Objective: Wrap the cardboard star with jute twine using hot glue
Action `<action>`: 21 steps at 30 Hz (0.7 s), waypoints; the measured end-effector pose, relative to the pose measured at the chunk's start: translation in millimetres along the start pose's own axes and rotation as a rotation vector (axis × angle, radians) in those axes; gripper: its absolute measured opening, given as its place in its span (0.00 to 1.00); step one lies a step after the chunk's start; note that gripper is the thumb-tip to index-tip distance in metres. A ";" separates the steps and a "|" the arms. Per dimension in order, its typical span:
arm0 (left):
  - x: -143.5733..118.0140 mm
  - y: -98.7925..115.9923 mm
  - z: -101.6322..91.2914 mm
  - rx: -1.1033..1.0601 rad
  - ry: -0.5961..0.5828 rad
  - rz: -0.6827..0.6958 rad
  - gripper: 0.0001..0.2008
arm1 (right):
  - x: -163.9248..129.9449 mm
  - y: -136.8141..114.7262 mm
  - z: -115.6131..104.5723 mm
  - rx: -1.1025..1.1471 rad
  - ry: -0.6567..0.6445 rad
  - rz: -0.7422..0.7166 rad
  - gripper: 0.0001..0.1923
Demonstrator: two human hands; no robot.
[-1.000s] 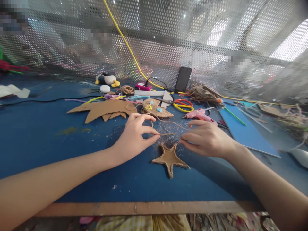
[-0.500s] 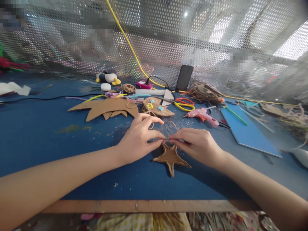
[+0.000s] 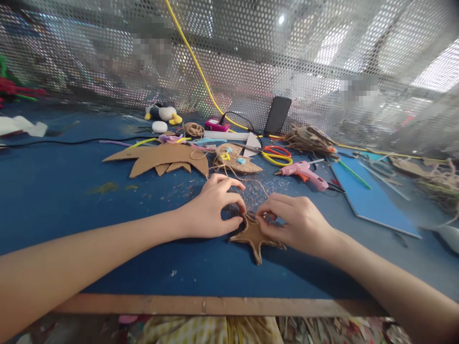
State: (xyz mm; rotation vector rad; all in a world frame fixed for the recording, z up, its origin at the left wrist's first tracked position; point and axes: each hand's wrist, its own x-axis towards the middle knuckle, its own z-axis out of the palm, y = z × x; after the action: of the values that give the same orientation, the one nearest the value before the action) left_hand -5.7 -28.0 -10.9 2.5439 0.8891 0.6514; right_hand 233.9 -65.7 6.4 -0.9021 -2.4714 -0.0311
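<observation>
A brown cardboard star [image 3: 255, 236] edged with jute twine lies on the blue table [image 3: 64, 200] near its front edge. My left hand [image 3: 215, 208] and my right hand [image 3: 296, 222] meet at the star's upper point. Both pinch a thin strand of jute twine [image 3: 253, 184] and press it against the star. The strand runs back from my fingers toward a twine-covered piece [image 3: 234, 160] behind them. My fingers hide the star's top.
Behind my hands lie a pink glue gun [image 3: 303, 172], red-and-yellow scissors [image 3: 274, 155], brown cardboard cutouts [image 3: 161, 157], a twine coil [image 3: 193, 129], a black phone [image 3: 277, 116] leaning on the perforated metal screen, and a blue board [image 3: 369, 198] at right. A yellow cable [image 3: 193, 67] crosses the screen.
My hands came together and dropped from above the star onto its upper point, bringing the twine strand down with them. The star stayed in place.
</observation>
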 end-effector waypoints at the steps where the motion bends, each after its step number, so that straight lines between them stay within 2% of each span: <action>1: 0.2 -0.2 -0.1 -0.004 -0.004 0.001 0.05 | -0.4 -0.4 0.2 -0.016 -0.009 -0.009 0.06; 10: -0.7 -1.6 1.5 -0.005 0.000 0.045 0.03 | -2.4 -5.7 2.2 -0.174 -0.030 -0.095 0.10; 14: -1.8 -1.6 0.9 -0.012 0.044 0.085 0.05 | -2.3 -8.1 1.2 -0.214 -0.049 -0.126 0.11; 21: -2.4 -0.1 0.4 0.024 0.105 0.174 0.02 | -2.5 -9.8 0.5 -0.245 -0.046 -0.141 0.11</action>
State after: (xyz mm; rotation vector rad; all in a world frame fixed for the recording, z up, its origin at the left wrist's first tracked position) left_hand -7.2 -29.6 -12.1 2.6503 0.7181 0.8381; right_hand 229.3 -74.7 6.1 -0.8324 -2.6091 -0.3725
